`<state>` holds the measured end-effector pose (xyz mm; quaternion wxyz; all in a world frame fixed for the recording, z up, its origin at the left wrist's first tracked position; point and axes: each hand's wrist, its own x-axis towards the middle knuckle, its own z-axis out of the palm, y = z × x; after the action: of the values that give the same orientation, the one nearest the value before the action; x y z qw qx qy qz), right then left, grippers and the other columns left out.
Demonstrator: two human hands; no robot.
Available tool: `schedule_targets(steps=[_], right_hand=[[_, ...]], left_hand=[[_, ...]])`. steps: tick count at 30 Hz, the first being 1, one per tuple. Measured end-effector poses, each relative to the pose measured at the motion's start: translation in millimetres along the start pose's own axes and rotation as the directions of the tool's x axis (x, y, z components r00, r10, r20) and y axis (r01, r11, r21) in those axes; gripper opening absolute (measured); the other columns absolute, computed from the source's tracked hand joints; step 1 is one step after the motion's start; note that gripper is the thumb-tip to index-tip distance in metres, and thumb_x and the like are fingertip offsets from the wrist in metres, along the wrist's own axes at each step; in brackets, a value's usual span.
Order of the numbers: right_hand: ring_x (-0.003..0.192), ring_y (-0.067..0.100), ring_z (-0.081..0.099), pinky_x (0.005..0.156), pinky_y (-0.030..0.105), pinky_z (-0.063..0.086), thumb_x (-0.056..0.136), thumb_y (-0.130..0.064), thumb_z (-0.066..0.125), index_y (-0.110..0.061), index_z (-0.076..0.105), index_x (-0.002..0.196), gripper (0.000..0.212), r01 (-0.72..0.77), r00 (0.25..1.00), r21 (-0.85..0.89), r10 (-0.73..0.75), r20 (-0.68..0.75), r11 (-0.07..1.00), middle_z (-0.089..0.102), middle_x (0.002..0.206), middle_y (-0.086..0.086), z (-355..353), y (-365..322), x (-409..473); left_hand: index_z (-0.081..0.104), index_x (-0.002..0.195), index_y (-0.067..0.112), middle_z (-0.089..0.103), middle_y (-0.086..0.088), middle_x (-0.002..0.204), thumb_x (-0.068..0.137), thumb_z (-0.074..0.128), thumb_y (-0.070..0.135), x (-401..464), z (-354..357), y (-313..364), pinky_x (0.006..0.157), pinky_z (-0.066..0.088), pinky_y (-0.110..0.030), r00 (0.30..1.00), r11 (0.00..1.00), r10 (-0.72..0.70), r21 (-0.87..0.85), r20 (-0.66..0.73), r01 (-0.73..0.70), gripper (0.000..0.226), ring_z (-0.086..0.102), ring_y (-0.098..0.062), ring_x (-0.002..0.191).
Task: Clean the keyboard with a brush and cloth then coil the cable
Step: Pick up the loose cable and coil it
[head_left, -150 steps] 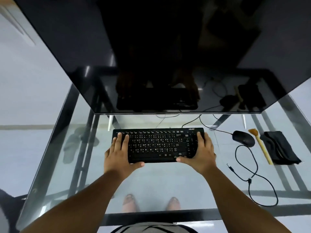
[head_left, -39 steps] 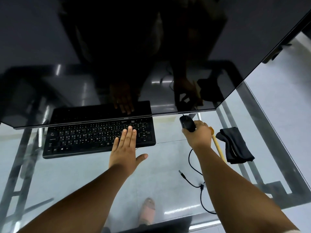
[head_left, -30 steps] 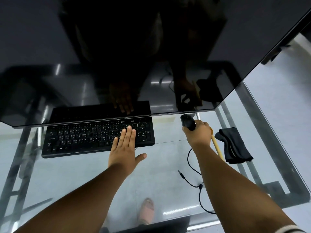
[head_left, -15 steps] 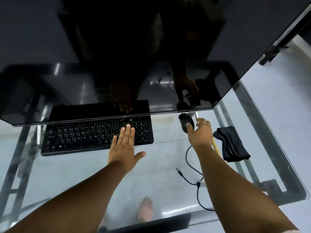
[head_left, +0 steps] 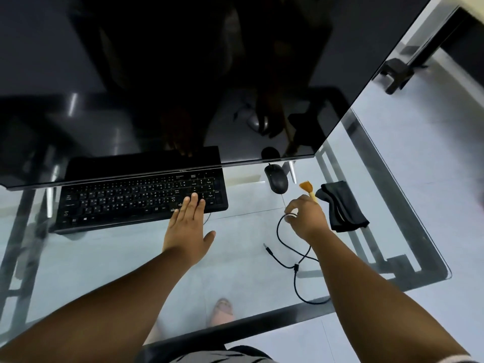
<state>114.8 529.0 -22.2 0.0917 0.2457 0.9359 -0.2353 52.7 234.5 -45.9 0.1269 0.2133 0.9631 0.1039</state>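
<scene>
Far left, the keyboard [head_left: 141, 199] lay flat on the glass desk [head_left: 110, 255], its long axis running left-right, back edge tucked under the dark monitor [head_left: 183, 74]. The left hand [head_left: 189, 224] rested open & flat, palm down, fingertips on the keys at the kbd's right end, gripping nothing; looked like it was just steadying the board. Right of the kbd sat the mouse [head_left: 276, 178], w/ a loose black cable [head_left: 293, 260] looping toward the near edge of the desk, plug end lying free on the glass. Next came the right hand [head_left: 306, 218], closed round the brush [head_left: 309, 189]: orange bristles stuck out past the knuckles, pointing away from the person, handle mostly hidden in the fist. Just right of that hand lay the folded black cloth [head_left: 343, 205], untouched. The relation that matters: the kbd lay to the left of the brush hand, w/ the mouse & bare glass between, so the right arm would prob. need to swing left across the desk to reach the keys, then sweep along the kbd's long axis. Brushing not yet begun, I'd judge.
</scene>
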Motion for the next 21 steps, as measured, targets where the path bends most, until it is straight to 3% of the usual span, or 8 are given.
schedule_targets(steps=[3,5,8,10,12,14,18,21], right_hand=[[0.111,0.016,0.051,0.085,0.033,0.05,0.084,-0.02,0.073,-0.021,0.071,0.089,0.005,0.04,0.999,0.046,-0.039,-0.009,0.998,0.064,0.1,-0.005,-4,-11,0],[0.098,0.003,0.052,0.083,0.027,0.046,0.083,-0.018,0.075,-0.019,0.071,0.087,0.006,0.079,0.996,0.179,-0.07,-0.056,0.981,0.065,0.088,-0.007,-11,-26,-4],[0.071,-0.014,0.051,0.069,0.007,0.039,0.081,-0.009,0.077,-0.01,0.07,0.083,0.007,0.143,0.99,0.381,-0.125,-0.071,0.914,0.061,0.072,-0.005,-21,-53,-9],[0.068,-0.006,0.056,0.071,0.014,0.046,0.078,-0.009,0.079,-0.013,0.07,0.078,0.01,0.199,0.979,0.46,-0.197,-0.055,0.865,0.064,0.072,0.001,-24,-72,-10],[0.069,0.009,0.061,0.073,0.028,0.054,0.076,-0.011,0.081,-0.018,0.07,0.075,0.013,0.236,0.967,0.496,-0.254,-0.031,0.836,0.068,0.074,0.005,-23,-89,-7],[0.068,0.014,0.064,0.073,0.035,0.055,0.077,-0.011,0.08,-0.016,0.07,0.076,0.011,0.264,0.952,0.519,-0.307,-0.003,0.813,0.069,0.075,0.009,-23,-108,-5],[0.064,0.017,0.063,0.072,0.043,0.056,0.08,-0.011,0.077,-0.015,0.07,0.079,0.008,0.299,0.937,0.556,-0.35,-0.015,0.776,0.067,0.081,0.017,-26,-144,-7],[0.063,0.011,0.056,0.065,0.033,0.051,0.08,-0.012,0.078,-0.019,0.069,0.077,0.012,0.33,0.925,0.559,-0.377,-0.033,0.761,0.064,0.074,0.007,-26,-166,-10]], left_hand=[[0.018,0.155,0.018,-0.001,0.0,0.165,0.095,0.052,0.045,-5,-2,-2,0.121,0.008,-0.033,0.999,0.993,0.033,-0.117,0.008,-0.032,0.074,-0.003,-0.017,0.151],[0.032,0.151,0.021,0.012,0.004,0.163,0.094,0.056,0.04,-7,-6,-4,0.119,0.019,-0.031,1.0,0.967,0.026,-0.254,0.004,-0.024,0.065,0.006,-0.013,0.151],[0.046,0.142,0.024,0.041,0.005,0.152,0.093,0.061,0.036,-5,-19,-4,0.11,0.031,-0.024,1.0,0.889,-0.012,-0.457,0.001,0.011,0.053,0.034,-0.012,0.141],[0.052,0.138,0.022,0.055,0.003,0.139,0.092,0.065,0.032,-3,-32,-1,0.102,0.033,-0.018,0.998,0.779,-0.049,-0.624,0.032,0.058,0.049,0.049,-0.01,0.129],[0.054,0.136,0.021,0.059,0.003,0.132,0.091,0.067,0.027,-3,-48,5,0.096,0.036,-0.014,0.991,0.618,-0.066,-0.775,0.115,0.131,0.048,0.053,-0.007,0.121],[0.057,0.133,0.021,0.061,0.005,0.129,0.092,0.066,0.026,-2,-64,10,0.085,0.039,-0.01,0.975,0.481,-0.036,-0.851,0.219,0.209,0.043,0.055,-0.007,0.119],[0.069,0.108,0.019,0.071,0.006,0.114,0.096,0.06,0.029,-10,-84,4,0.082,0.042,-0.018,0.962,0.399,0.024,-0.885,0.273,0.241,0.018,0.061,-0.007,0.112],[0.067,0.099,0.017,0.074,0.001,0.1,0.1,0.053,0.023,-21,-95,-11,0.084,0.042,-0.024,0.965,0.317,0.032,-0.918,0.261,0.238,0.015,0.067,-0.009,0.095]])
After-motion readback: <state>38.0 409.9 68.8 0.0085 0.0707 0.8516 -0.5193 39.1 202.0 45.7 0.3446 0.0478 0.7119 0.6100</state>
